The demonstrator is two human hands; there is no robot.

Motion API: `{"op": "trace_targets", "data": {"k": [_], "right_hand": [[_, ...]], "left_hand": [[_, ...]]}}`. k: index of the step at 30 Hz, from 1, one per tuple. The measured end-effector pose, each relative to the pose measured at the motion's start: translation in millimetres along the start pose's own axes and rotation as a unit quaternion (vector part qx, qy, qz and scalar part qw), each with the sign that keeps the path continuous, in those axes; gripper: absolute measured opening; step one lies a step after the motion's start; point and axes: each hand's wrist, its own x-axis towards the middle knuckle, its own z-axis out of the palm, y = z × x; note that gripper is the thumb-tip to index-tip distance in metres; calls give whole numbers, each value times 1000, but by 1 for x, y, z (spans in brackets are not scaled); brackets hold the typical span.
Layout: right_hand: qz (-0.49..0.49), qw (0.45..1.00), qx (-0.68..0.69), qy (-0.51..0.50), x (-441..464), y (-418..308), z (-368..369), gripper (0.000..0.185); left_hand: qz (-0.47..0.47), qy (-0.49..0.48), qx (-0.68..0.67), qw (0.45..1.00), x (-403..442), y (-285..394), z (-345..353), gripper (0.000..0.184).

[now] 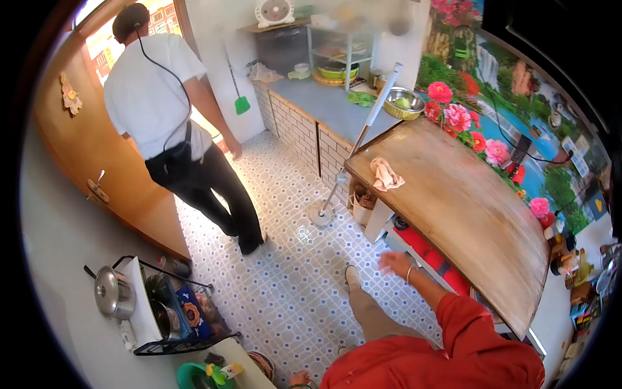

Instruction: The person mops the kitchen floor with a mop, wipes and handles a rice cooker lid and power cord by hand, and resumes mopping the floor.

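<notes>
My right hand (394, 264), with a bracelet at the wrist, hangs over the tiled floor beside the wooden table (453, 194). Its fingers look loosely stretched and nothing shows in them, though they are a little blurred. At the bottom edge is my left hand (300, 379), partly cut off, near the pale cabinet top (236, 356); its fingers are hard to make out. A crumpled pinkish cloth (387, 175) lies on the table's far left corner. A mop (337, 181) leans with its pale handle against that corner, its round head on the floor.
Another person (159, 84) in a white shirt walks by the open wooden door (97, 175). A rack (175, 305) with a lidded pot (115, 293) stands at left. The grey counter (311, 100) and a metal bowl (404, 102) are at the back. A green dustpan-like tool (241, 105) stands by the wall.
</notes>
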Motion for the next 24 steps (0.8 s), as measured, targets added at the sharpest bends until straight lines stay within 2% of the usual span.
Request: {"op": "trace_targets", "data": {"k": [3, 4, 5, 7, 8, 9, 11, 12, 13, 14, 15, 16, 17, 18, 19, 21, 23, 24], "right_hand": [[-118, 979, -106, 129, 74, -92, -26, 21], [-125, 976, -87, 156, 85, -141, -26, 23], [-216, 930, -160, 252, 147, -137, -51, 27], [-291, 862, -270, 315, 193, -190, -83, 39], [-316, 830, -308, 340, 217, -213, -95, 44], [-284, 839, -261, 384, 239, -239, -101, 49], [-252, 840, -197, 437, 277, -286, -110, 67], [-251, 840, -181, 447, 294, -301, -116, 79], [-246, 845, -183, 439, 312, -311, -121, 79], [-290, 860, -119, 404, 330, -318, -127, 76], [-332, 868, -51, 366, 346, -321, -128, 73], [-329, 872, -51, 358, 360, -323, -128, 73], [-335, 856, -22, 394, 372, -327, -124, 63], [-340, 836, 7, 430, 382, -329, -121, 53], [-337, 839, 6, 428, 390, -329, -118, 53], [-270, 883, 187, 335, 393, -338, -100, 29], [-291, 875, 175, 344, 405, -338, -85, 24], [-316, 866, 164, 352, 409, -338, -77, 19]], "left_hand": [[-9, 3, 23, 1000, 11, 26, 1, 13], [4, -4, 69, 998, 16, 34, 2, 13], [24, -14, 133, 991, 21, 39, 2, 13], [34, -30, 186, 981, 24, 49, 8, 13], [-19, -12, 28, 999, 18, 63, 17, 11], [-65, 23, -133, 989, 13, 75, 27, 10], [-97, 126, -193, 968, -8, 126, 47, 17], [-105, 131, -196, 966, -6, 141, 47, 17], [-61, 73, -207, 974, -3, 150, 45, 26], [-18, 16, -218, 976, -6, 158, 44, 34], [-27, 23, -224, 974, -18, 181, 49, 34], [-29, 36, -289, 956, -28, 208, 53, 35], [-31, 47, -352, 934, -34, 229, 55, 36], [-35, 51, -355, 933, -33, 238, 54, 36], [-42, 45, -375, 925, -31, 244, 52, 37], [-53, 38, -391, 918, -26, 252, 44, 38], [-4, 59, -199, 978, -13, 253, 35, 34], [15, 62, -111, 992, -1, 253, 25, 33]]}}
